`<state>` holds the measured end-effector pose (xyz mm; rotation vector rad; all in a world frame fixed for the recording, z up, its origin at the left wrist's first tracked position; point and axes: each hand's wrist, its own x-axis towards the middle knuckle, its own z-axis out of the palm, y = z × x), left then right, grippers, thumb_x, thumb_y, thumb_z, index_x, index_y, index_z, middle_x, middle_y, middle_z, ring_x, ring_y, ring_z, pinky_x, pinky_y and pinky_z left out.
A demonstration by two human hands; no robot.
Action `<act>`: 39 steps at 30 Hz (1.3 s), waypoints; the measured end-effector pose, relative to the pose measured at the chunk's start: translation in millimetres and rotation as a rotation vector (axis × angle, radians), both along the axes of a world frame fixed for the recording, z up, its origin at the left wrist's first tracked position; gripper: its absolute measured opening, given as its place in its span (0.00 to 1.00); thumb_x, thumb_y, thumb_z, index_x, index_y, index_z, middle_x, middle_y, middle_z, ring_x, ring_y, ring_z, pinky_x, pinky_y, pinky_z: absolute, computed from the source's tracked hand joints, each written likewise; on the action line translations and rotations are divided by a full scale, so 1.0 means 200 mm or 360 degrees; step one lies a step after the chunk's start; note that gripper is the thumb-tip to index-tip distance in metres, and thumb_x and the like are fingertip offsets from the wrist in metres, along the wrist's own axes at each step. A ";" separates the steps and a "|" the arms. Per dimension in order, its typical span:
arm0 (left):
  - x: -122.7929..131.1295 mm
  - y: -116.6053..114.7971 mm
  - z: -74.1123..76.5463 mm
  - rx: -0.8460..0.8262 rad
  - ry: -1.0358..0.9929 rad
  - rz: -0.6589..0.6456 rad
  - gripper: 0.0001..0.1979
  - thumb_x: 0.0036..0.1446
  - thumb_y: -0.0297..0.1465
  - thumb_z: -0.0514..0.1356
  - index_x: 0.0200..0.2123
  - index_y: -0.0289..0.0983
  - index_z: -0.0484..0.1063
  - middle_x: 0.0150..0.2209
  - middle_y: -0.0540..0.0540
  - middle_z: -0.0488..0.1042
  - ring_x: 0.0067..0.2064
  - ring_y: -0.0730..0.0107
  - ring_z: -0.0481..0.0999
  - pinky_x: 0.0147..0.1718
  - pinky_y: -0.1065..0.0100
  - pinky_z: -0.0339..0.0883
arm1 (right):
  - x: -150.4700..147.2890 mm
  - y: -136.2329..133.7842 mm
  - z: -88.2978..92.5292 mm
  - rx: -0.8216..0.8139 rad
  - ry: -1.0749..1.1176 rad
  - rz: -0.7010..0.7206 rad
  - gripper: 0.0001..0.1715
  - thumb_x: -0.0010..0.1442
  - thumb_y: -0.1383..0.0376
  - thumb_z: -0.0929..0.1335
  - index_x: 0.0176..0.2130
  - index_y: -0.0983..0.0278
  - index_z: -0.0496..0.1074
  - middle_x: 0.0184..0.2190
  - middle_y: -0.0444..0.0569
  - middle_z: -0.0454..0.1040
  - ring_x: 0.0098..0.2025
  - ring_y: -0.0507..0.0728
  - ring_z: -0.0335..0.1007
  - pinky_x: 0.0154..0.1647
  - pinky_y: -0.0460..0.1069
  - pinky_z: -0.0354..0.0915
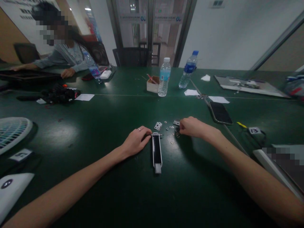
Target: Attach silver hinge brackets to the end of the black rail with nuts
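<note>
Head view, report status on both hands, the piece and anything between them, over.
Left hand at white-edged piece's far end. Right hand by metal plate. Loose washers between hands.

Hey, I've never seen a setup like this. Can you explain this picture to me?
There's no machine here, just a person's bare hands. One camera, worn on that person's head, looks forward and down. The left hand has its fingertips at a thin metal rod across the far end of a narrow black-and-white piece, which lies on a dark green table. The right hand is down beside a small metal plate and some small metal rings; whether it holds anything is hidden. Another plate lies between the hands. Farther back stand plastic bottles, and another person sits at the far left.
</note>
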<state>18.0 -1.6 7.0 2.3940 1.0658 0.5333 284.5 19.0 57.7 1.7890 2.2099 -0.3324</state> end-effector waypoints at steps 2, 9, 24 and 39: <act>0.00 0.00 0.00 -0.0003 -0.0004 -0.0001 0.08 0.65 0.29 0.53 0.45 0.34 0.69 0.42 0.45 0.70 0.39 0.66 0.70 0.38 0.63 0.69 | -0.01 -0.01 0.00 -0.0005 -0.0008 -0.0007 0.08 0.56 0.68 0.67 0.33 0.66 0.77 0.32 0.54 0.77 0.32 0.57 0.73 0.28 0.48 0.61; 0.00 0.00 0.01 -0.0013 -0.0002 -0.0003 0.08 0.65 0.29 0.53 0.45 0.34 0.69 0.42 0.45 0.70 0.39 0.66 0.70 0.38 0.63 0.69 | -0.03 -0.02 -0.03 0.0163 -0.0080 0.0071 0.11 0.57 0.69 0.64 0.39 0.69 0.73 0.35 0.60 0.75 0.34 0.61 0.73 0.28 0.50 0.59; 0.00 0.00 -0.01 0.0041 0.0014 0.0019 0.07 0.64 0.28 0.53 0.44 0.35 0.69 0.41 0.45 0.70 0.40 0.66 0.71 0.38 0.63 0.69 | -0.16 -0.09 -0.05 0.0152 0.0952 0.0531 0.04 0.57 0.71 0.64 0.34 0.65 0.69 0.29 0.45 0.70 0.28 0.50 0.63 0.31 0.46 0.58; 0.00 0.00 -0.02 0.0084 0.0005 0.0001 0.07 0.64 0.28 0.53 0.43 0.35 0.69 0.40 0.45 0.70 0.39 0.66 0.70 0.39 0.63 0.68 | -0.13 -0.07 -0.09 0.0105 0.1097 0.0517 0.06 0.59 0.70 0.64 0.38 0.65 0.69 0.32 0.46 0.74 0.32 0.50 0.68 0.34 0.47 0.62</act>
